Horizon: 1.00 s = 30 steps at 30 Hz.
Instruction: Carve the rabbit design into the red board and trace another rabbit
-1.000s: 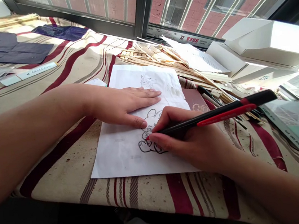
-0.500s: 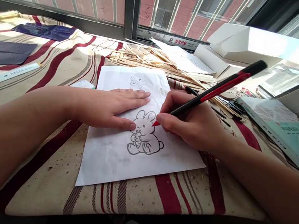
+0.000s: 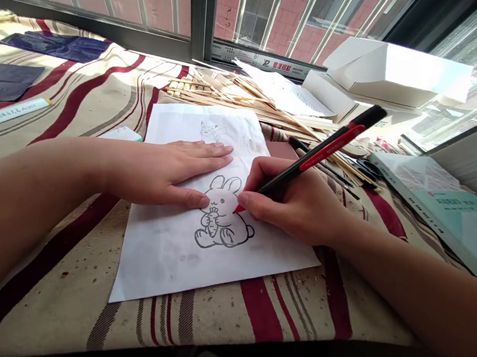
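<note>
Right hand [image 3: 292, 206] pinches a red-and-black pen [image 3: 318, 154] between thumb and fingers, long axis slanting up-right, red tip just beside the rabbit drawing [image 3: 221, 215]; left hand [image 3: 163, 173], spread, presses the paper sheet [image 3: 157, 263] flat.

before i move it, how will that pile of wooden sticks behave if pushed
The thin wooden sticks would likely scatter when pushed, since they lie loose and crisscrossed, unbound. Each looks light and fairly stiff, though probably thin enough to snap.

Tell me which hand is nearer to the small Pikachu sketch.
Left: the left hand lies flat just below the sketch; the right hand, holding a pen, sits farther away, lower right.
</note>
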Available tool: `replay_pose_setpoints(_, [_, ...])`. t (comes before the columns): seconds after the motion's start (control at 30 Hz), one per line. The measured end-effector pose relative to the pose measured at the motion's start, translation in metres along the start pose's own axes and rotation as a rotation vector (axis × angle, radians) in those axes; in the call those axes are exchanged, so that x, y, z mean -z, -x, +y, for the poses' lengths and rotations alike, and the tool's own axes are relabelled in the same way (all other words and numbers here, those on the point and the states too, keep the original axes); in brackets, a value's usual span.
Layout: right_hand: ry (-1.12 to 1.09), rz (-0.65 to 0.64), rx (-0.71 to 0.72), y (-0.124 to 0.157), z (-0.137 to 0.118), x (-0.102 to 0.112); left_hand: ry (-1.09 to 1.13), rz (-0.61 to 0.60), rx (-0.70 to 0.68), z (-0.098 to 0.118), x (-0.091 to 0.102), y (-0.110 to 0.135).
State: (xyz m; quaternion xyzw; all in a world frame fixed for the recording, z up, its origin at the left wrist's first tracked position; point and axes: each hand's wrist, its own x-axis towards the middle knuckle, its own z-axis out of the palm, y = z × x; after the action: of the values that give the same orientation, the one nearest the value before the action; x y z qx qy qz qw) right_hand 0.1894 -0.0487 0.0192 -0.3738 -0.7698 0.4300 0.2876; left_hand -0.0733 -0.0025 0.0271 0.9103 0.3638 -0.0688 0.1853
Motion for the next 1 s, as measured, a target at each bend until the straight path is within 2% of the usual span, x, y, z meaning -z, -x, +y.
replay_pose_setpoints(0.3, [0.056, -0.041, -0.035, -0.0004, -0.0031, 0.0025, 0.003, -0.013, -0.010, -0.0008, 0.0014, -0.0011])
replay_pose_setpoints(0.7, [0.207, 0.049, 0.012, -0.0002, 0.0002, 0.0073, 0.028, 0.012, -0.018, -0.0026, 0.0009, -0.0002])
replay_pose_setpoints(1.0, [0.209, 0.089, -0.002, -0.0006, 0.0023, 0.0068, -0.015, -0.026, -0.013, -0.0037, 0.0001, -0.0020])
